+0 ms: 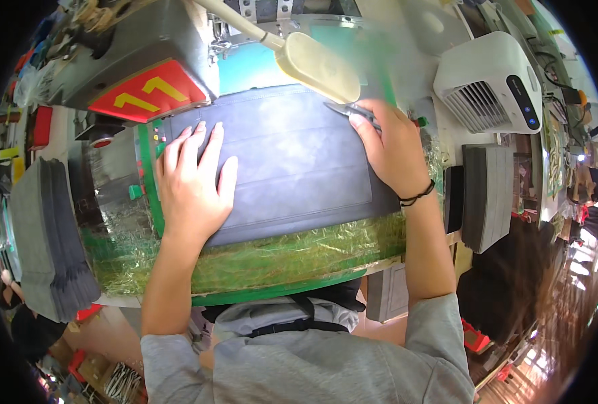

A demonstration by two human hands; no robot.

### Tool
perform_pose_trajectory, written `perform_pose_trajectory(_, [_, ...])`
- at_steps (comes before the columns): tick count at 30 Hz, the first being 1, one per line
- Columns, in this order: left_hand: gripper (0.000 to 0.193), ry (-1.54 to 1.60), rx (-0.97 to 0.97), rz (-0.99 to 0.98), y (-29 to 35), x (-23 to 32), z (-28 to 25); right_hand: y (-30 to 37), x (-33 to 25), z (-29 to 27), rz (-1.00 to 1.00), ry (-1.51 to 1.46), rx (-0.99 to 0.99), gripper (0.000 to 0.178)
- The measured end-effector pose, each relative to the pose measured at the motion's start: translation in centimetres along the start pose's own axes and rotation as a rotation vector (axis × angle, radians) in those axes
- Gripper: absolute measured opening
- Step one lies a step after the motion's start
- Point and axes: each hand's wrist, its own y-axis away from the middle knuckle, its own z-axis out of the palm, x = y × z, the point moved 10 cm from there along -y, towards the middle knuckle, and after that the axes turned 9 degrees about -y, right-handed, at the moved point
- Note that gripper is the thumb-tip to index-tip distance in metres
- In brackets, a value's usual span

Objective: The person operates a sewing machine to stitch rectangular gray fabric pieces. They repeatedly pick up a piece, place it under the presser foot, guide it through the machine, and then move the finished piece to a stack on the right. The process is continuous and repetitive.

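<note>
A dark grey, leather-like panel (pixel 292 161) with stitched lines lies flat on the machine's work surface in front of me. My left hand (pixel 194 175) rests on its left side, palm down, fingers apart and holding nothing. At the panel's upper right, my right hand (pixel 393 145) is closed round a small pair of thread snips (pixel 343 110). The pointed metal tips face left over the panel's far edge; the hand hides most of the handle. A cream lamp head (pixel 319 67) hangs just beyond the tips.
A dark sewing machine head (pixel 144 60) with a red plate stands at the back left. Stacked grey panels sit at left (pixel 46 236) and right (pixel 487 195). A white fan unit (pixel 487 84) is at the back right. Green, film-covered table edging (pixel 299 259) runs in front.
</note>
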Motion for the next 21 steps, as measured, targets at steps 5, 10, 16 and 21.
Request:
perform_pose_trajectory(5, [0.051, -0.014, -0.038, -0.004, 0.1, 0.0, 0.1, -0.3, 0.3, 0.8, -0.107, 0.093, 0.094, 0.022])
perform_pose_trajectory(10, [0.051, -0.028, -0.062, 0.001, 0.2, 0.0, 0.3, -0.7, 0.6, 1.6, -0.094, 0.135, 0.036, 0.024])
perform_pose_trajectory(16, [0.050, -0.024, -0.071, 0.004, 0.1, 0.1, 0.5, -0.9, 0.6, 1.5, -0.103, 0.127, 0.037, 0.024])
perform_pose_trajectory(21, [0.051, -0.016, -0.076, -0.001, 0.1, 0.0, 0.4, -1.0, 0.8, 1.8, -0.096, 0.115, 0.030, 0.024])
